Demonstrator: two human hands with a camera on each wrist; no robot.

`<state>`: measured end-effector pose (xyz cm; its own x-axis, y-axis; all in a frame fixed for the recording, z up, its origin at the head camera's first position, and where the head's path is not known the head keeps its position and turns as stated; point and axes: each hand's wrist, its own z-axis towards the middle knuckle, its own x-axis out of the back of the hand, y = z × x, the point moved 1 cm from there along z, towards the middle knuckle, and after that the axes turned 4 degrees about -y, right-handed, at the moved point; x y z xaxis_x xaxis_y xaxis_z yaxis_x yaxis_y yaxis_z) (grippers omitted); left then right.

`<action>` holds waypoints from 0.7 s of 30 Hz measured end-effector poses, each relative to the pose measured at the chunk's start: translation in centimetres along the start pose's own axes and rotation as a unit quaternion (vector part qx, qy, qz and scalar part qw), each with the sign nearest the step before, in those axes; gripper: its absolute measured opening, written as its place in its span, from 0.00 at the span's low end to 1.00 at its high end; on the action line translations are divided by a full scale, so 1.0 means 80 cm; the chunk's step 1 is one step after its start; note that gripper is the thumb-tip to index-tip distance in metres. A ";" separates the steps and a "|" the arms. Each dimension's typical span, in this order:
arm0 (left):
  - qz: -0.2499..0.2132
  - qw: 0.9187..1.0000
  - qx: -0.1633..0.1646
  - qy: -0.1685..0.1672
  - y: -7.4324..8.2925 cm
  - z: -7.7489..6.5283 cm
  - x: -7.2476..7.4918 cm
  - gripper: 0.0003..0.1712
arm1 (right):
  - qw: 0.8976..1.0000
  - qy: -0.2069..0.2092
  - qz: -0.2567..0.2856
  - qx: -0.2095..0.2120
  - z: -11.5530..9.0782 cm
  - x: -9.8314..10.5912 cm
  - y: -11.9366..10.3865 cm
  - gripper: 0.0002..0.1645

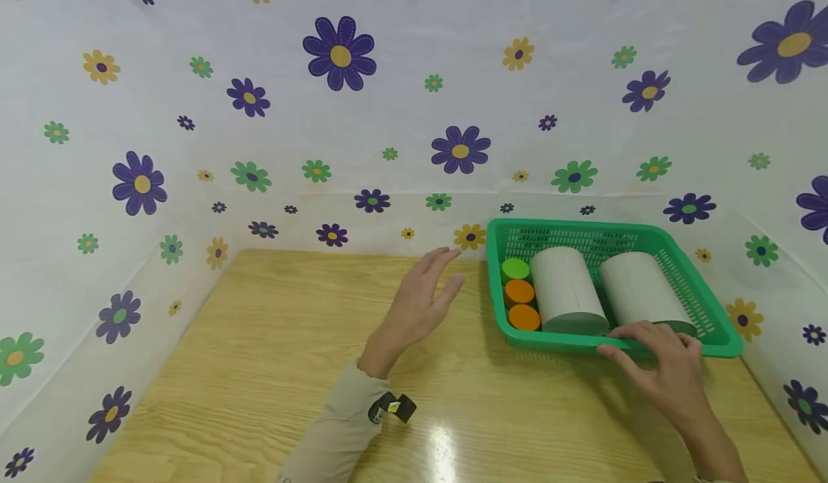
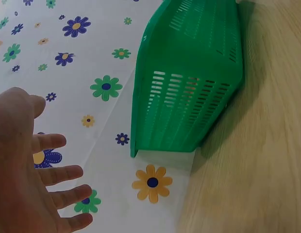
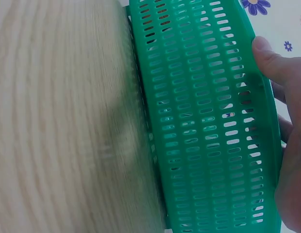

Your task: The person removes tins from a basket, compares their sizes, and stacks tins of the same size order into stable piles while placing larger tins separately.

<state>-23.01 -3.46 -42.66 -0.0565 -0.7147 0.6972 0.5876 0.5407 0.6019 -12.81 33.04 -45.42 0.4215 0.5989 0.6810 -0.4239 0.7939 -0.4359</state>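
Observation:
A green plastic basket (image 1: 538,341) with slotted walls stands at the right of the table. Two large white cylinders (image 1: 564,282) lie on their sides in it. Along its left wall, a bright green round piece (image 1: 515,269) and two orange round pieces (image 1: 520,292) form a row; only their tops show. My right hand (image 1: 669,371) grips the basket's near rim, thumb outside and fingers over the inside, as the right wrist view shows too. To the left of the basket, my left hand (image 1: 419,300) is held above the table with fingers spread and nothing in it.
The wood-grain table (image 1: 272,353) extends left and in front of the basket. A white flowered sheet (image 1: 388,109) encloses the back and both sides, close behind the basket. On the left sleeve sits a black wrist strap (image 1: 391,407).

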 end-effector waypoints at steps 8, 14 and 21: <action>-0.020 0.998 -0.011 -0.060 0.021 0.025 -0.021 0.30 | 1.000 -0.013 0.002 -0.002 0.002 0.004 -0.001 0.17; 0.019 0.993 -0.063 -0.095 0.042 0.037 -0.042 0.27 | 1.000 -0.019 0.008 -0.004 0.004 0.008 -0.006 0.18; 0.089 0.984 -0.095 -0.122 0.056 0.047 -0.067 0.23 | 0.999 -0.025 0.001 0.040 0.007 0.015 -0.006 0.22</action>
<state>-23.08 4.48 -42.27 -0.1174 -0.4751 0.8721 0.7452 0.5383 0.3936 -12.56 33.32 -44.08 0.3810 0.5924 0.7099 -0.4883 0.7809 -0.3896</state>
